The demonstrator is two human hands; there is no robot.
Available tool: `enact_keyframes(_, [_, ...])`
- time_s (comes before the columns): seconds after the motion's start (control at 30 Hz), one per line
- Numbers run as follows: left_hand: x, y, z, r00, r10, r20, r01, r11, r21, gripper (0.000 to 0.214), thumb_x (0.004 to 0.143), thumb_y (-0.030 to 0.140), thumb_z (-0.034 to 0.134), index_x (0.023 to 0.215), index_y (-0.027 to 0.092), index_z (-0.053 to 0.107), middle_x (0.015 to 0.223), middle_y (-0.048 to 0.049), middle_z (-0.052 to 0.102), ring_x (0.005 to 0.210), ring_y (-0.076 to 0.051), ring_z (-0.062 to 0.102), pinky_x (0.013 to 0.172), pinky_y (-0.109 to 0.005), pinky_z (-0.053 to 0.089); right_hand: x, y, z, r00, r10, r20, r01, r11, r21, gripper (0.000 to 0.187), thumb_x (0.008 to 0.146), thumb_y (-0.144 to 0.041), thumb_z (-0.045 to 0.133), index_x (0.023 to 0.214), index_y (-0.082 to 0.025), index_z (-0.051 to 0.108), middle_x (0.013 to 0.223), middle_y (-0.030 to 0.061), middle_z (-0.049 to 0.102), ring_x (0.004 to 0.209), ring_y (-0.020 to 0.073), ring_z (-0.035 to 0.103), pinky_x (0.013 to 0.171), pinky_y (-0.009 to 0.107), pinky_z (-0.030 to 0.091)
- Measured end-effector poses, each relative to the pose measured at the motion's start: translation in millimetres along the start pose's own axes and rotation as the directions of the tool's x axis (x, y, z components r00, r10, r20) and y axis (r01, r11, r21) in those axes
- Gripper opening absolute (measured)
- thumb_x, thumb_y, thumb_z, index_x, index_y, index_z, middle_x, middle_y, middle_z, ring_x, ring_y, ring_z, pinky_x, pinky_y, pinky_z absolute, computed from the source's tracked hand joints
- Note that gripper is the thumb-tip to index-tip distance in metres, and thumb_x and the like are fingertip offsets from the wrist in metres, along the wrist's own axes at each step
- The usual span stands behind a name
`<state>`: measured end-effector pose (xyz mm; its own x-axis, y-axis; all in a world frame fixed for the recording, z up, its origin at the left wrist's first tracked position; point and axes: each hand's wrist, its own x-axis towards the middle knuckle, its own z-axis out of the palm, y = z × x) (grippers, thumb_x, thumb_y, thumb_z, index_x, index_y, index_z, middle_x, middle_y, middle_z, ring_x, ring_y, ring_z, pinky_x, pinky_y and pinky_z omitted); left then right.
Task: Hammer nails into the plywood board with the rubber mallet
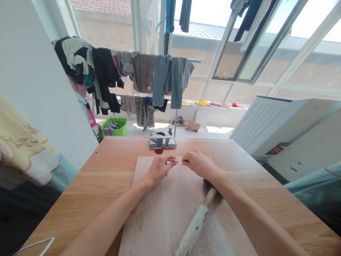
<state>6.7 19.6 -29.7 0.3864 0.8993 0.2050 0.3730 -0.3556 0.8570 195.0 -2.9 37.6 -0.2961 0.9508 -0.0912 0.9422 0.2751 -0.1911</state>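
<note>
A pale wooden board (157, 213) lies on the table, and both hands are over its far end. The fingers of my left hand (160, 168) are closed in a pinch, with a small shiny bit showing at the tips, too small to name. Just to the right, my right hand (198, 163) also pinches, fingertips pointing down. A few thin, nail-like slivers (180, 165) show by its fingertips; whether they are held or stand on the board I cannot tell. Below my right forearm rests a hammer (194, 224) with a white-wrapped wooden handle; its dark head is partly hidden by the arm.
A phone (162, 143) lies at the far edge of the wooden table (106, 185), beside a dark round hole (158, 151). A white cable (44, 241) is at the near left. Beyond stand a laundry rack with clothes (144, 73) and a green basket (121, 132).
</note>
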Motion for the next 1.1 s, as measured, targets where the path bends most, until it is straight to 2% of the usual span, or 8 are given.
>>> enact_keyframes(0.2, [-12.9, 8.4, -10.1, 0.999, 0.033, 0.034, -0.034, 0.999, 0.016, 0.018, 0.087, 0.031, 0.065, 0.097, 0.019, 0.074, 0.091, -0.0034, 0.079, 0.059, -0.014, 0.065, 0.056, -0.023, 0.052, 2.8, -4.2, 2.2, 0.998, -0.046, -0.035, 0.050, 0.992, 0.112, 0.027, 0.093, -0.022, 0.055, 0.076, -0.018, 0.076, 0.076, 0.0053, 0.074, 0.073, 0.0158, 0.064, 0.064, 0.025, 0.042])
enact_keyframes(0.4, [-39.2, 10.0, -19.2, 0.984, 0.085, 0.157, -0.098, 0.993, 0.073, 0.032, 0.087, 0.040, 0.069, 0.112, 0.022, 0.072, 0.100, -0.0032, 0.076, 0.059, -0.012, 0.062, 0.066, -0.025, 0.053, -23.5, -3.5, -6.6, 0.994, -0.106, -0.036, 0.112, 0.962, 0.248, 0.021, 0.089, -0.029, 0.062, 0.100, -0.028, 0.080, 0.093, 0.0013, 0.080, 0.081, 0.0179, 0.071, 0.071, 0.024, 0.049])
enact_keyframes(0.5, [-58.5, 7.7, -39.5, 0.966, 0.189, 0.177, -0.214, 0.967, 0.139, 0.047, 0.084, 0.044, 0.073, 0.126, 0.024, 0.064, 0.125, -0.0077, 0.067, 0.073, -0.014, 0.064, 0.080, -0.031, 0.055, -44.4, 1.2, -11.8, 0.990, -0.134, -0.033, 0.137, 0.937, 0.320, 0.029, 0.092, -0.038, 0.059, 0.112, -0.028, 0.077, 0.106, 0.0021, 0.079, 0.088, 0.0191, 0.072, 0.082, 0.026, 0.053])
enact_keyframes(0.6, [-89.0, 2.4, -68.3, 0.965, 0.211, 0.152, -0.245, 0.937, 0.250, 0.031, 0.093, 0.039, 0.062, 0.121, 0.024, 0.064, 0.130, -0.0085, 0.062, 0.091, -0.017, 0.066, 0.089, -0.034, 0.055, -78.7, 20.6, -11.7, 0.982, -0.061, -0.178, 0.127, 0.913, 0.387, 0.032, 0.095, -0.043, 0.052, 0.108, -0.028, 0.077, 0.113, 0.0033, 0.077, 0.103, 0.0225, 0.069, 0.091, 0.030, 0.052])
enact_keyframes(0.67, [-117.4, -1.9, -84.8, 0.970, 0.192, 0.150, -0.232, 0.916, 0.329, 0.026, 0.097, 0.034, 0.056, 0.120, 0.025, 0.065, 0.125, -0.0080, 0.065, 0.107, -0.021, 0.064, 0.096, -0.037, 0.052, -109.7, 41.3, -0.3, 0.950, 0.103, -0.294, 0.026, 0.914, 0.405, 0.036, 0.093, -0.050, 0.051, 0.103, -0.027, 0.077, 0.112, 0.0066, 0.077, 0.101, 0.0260, 0.069, 0.087, 0.033, 0.055])
enact_keyframes(0.8, [-178.1, -6.2, -96.9, 0.946, 0.245, 0.212, -0.317, 0.838, 0.444, 0.027, 0.095, 0.031, 0.058, 0.122, 0.030, 0.065, 0.117, -0.0050, 0.071, 0.119, -0.026, 0.060, 0.102, -0.040, 0.050, -170.3, 79.7, 53.4, 0.777, 0.448, -0.442, -0.312, 0.884, 0.349, 0.043, 0.086, -0.057, 0.049, 0.104, -0.027, 0.074, 0.105, 0.0095, 0.078, 0.081, 0.0286, 0.074, 0.069, 0.040, 0.061])
enact_keyframes(0.93, [-210.9, 0.9, -89.8, 0.923, 0.292, 0.249, -0.383, 0.742, 0.550, 0.052, 0.089, 0.050, 0.065, 0.137, 0.035, 0.055, 0.120, -0.0037, 0.072, 0.127, -0.031, 0.057, 0.113, -0.046, 0.042, -193.6, 88.6, 99.6, 0.781, 0.452, -0.431, -0.354, 0.889, 0.292, 0.042, 0.085, -0.053, 0.051, 0.112, -0.028, 0.071, 0.109, 0.0101, 0.078, 0.100, 0.0330, 0.073, 0.084, 0.046, 0.060])
enact_keyframes(1.1, [-219.2, 4.6, -90.2, 0.948, 0.275, 0.161, -0.312, 0.695, 0.648, 0.054, 0.089, 0.053, 0.062, 0.140, 0.036, 0.053, 0.119, -0.0042, 0.073, 0.128, -0.031, 0.057, 0.116, -0.052, 0.036, -180.4, 69.2, 104.0, 0.762, 0.507, -0.404, -0.411, 0.860, 0.304, 0.045, 0.089, -0.053, 0.046, 0.119, -0.027, 0.067, 0.103, 0.0105, 0.080, 0.093, 0.0328, 0.076, 0.078, 0.047, 0.064])
